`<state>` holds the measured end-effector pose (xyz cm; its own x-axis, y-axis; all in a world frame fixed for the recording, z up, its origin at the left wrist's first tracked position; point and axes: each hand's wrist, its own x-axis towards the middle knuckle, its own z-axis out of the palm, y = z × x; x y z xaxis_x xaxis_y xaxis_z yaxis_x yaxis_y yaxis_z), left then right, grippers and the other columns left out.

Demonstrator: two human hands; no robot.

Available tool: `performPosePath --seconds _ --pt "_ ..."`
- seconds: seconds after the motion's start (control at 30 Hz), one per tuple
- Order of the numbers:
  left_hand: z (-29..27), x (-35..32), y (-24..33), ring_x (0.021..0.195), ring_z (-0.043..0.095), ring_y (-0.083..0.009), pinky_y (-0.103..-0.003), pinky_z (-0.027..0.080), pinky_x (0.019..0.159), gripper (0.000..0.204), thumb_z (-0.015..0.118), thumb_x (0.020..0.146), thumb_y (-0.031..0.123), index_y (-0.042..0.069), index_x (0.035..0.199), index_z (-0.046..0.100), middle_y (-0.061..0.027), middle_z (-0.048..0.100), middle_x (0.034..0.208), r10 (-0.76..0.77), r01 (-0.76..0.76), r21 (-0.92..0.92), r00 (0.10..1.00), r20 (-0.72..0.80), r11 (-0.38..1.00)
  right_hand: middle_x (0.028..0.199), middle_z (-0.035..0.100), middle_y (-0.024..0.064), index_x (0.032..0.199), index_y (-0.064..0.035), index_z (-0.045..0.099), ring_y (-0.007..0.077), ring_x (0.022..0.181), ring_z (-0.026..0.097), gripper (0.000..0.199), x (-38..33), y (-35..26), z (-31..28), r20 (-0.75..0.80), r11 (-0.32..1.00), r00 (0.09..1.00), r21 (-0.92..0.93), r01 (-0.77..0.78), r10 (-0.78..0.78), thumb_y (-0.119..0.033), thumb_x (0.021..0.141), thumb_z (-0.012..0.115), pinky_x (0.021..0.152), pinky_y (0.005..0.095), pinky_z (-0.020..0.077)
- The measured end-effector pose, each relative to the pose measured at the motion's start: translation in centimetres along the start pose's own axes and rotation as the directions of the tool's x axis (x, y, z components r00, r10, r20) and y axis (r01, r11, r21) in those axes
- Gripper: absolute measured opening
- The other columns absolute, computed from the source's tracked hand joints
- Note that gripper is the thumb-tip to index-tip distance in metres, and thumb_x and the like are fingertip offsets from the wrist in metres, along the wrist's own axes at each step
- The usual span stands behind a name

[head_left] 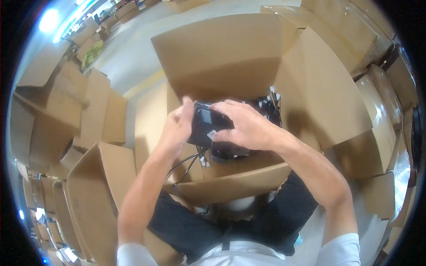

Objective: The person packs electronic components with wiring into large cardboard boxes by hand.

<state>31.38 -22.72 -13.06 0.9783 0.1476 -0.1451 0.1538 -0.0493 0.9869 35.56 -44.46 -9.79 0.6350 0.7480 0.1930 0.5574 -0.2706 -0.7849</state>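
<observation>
Above an open cardboard box [235, 181], I hold a black, flat, rectangular device [203, 131] with rounded corners and small pale labels on its face. My left hand [178, 122] is closed along its left edge, slightly blurred at the thumb. From the right, my right hand [244, 124] grips it, with the thumb across the face and fingers over the top edge. Black cables [188, 165] hang below the device, and white connectors [204, 162] show near them. More black items lie in the box, where cables with white ends [274, 98] stick up at the right; my hands partly hide them.
The box's tall flaps [217, 53] stand up at the far side and right [330, 88]. Other open cartons [100, 186] crowd the left. Stacked boxes, some in clear plastic wrap [377, 106], line the right. Grey floor [137, 57] shows beyond.
</observation>
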Motion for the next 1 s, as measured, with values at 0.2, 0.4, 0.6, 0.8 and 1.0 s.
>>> performPosePath --seconds 0.2,0.4,0.6,0.8,1.0 --pt "1.2 -0.4 1.6 0.093 0.061 -0.0119 -0.026 0.052 0.081 0.053 0.083 0.085 0.028 -0.001 0.123 0.059 -0.006 0.066 0.103 0.099 -0.1 0.01 0.994 0.055 0.995 0.122 0.06 0.0184 0.115 -0.0002 0.063 0.0382 0.116 0.057 0.052 -0.1 0.0 0.3 -0.433 0.837 0.805 -0.53 0.138 -0.406 -0.025 0.074 0.085 0.098 0.0442 0.0475" --pt "1.1 -0.2 1.8 0.091 0.061 -0.0108 -0.025 0.051 0.081 0.054 0.081 0.088 0.036 -0.003 0.119 0.059 -0.006 0.067 0.1 0.204 -0.211 -0.053 0.972 -0.12 0.976 0.113 0.063 0.0176 0.118 0.0056 0.059 0.0214 0.105 0.06 0.059 1.3 3.5 0.2 -0.627 0.915 0.738 0.402 0.034 0.248 -0.05 0.098 0.062 0.091 0.0371 0.049" --pt "2.4 -1.3 1.2 0.093 0.057 -0.0088 -0.025 0.048 0.081 0.044 0.066 0.099 0.036 -0.002 0.12 0.057 -0.0041 0.064 0.101 0.504 -0.47 0.19 0.838 -0.211 0.862 0.094 0.061 0.0051 0.112 0.0033 0.061 0.0101 0.088 0.052 0.047 1.8 3.9 2.6 -0.589 0.834 0.711 0.551 0.006 0.384 -0.043 0.105 0.055 0.081 0.0264 0.0457" --pt "1.9 -0.5 -0.2 0.087 0.051 -0.0099 -0.026 0.045 0.08 0.038 0.056 0.105 0.035 -0.001 0.118 0.058 -0.0021 0.058 0.097 0.407 -0.371 0.181 0.881 -0.24 0.911 0.08 0.063 0.0061 0.099 0.0025 0.065 0.0129 0.08 0.056 0.044 2.3 4.3 3.7 -0.622 0.84 0.648 0.541 -0.05 0.439 -0.041 0.104 0.057 0.077 0.0297 0.0479" --pt "0.8 0.2 -0.5 0.091 0.057 -0.0105 -0.025 0.047 0.082 0.048 0.065 0.099 0.039 -0.003 0.122 0.06 -0.0041 0.064 0.098 0.175 -0.189 -0.138 0.979 -0.104 0.972 0.079 0.069 0.0177 0.098 0.0032 0.067 0.0251 0.074 0.067 0.043 3.1 3.3 0.6 -0.769 0.991 0.625 0.116 -0.064 0.13 -0.04 0.098 0.063 0.072 0.0365 0.0522"
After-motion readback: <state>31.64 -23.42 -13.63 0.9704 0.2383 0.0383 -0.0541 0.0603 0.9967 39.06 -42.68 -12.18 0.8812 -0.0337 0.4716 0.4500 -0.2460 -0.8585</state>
